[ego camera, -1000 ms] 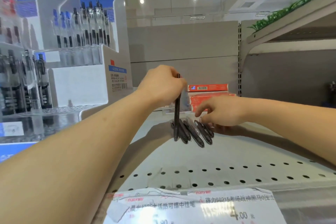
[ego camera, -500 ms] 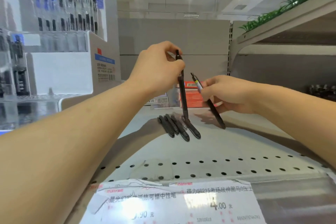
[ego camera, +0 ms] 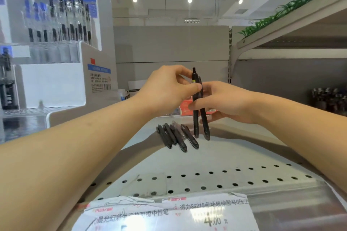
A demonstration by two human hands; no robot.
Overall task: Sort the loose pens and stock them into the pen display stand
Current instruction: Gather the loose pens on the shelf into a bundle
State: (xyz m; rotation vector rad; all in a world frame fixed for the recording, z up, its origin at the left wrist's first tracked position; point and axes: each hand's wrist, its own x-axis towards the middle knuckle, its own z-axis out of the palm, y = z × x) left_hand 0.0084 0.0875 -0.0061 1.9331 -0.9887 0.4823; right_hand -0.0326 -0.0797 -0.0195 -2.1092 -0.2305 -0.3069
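Note:
Two black pens (ego camera: 196, 118) hang upright, side by side, above the shelf. My left hand (ego camera: 165, 92) pinches their upper ends between thumb and fingers. My right hand (ego camera: 225, 103) meets it from the right, its fingers curled behind the pens and its thumb against the right one. Several loose black pens (ego camera: 176, 137) lie in a row on the grey shelf (ego camera: 206, 157) just below. The white and blue pen display stand (ego camera: 52, 84) rises at the left, with pens standing in its upper tiers.
Red boxes (ego camera: 185, 108) lie at the back of the shelf behind my hands. A price label strip (ego camera: 169, 214) runs along the front edge. An upper shelf (ego camera: 281, 28) juts out at the right, with dark pens (ego camera: 328, 97) beneath it.
My right hand has lifted one pen from the row and brought it up against the pen in my left hand. Both hands moved closer together.

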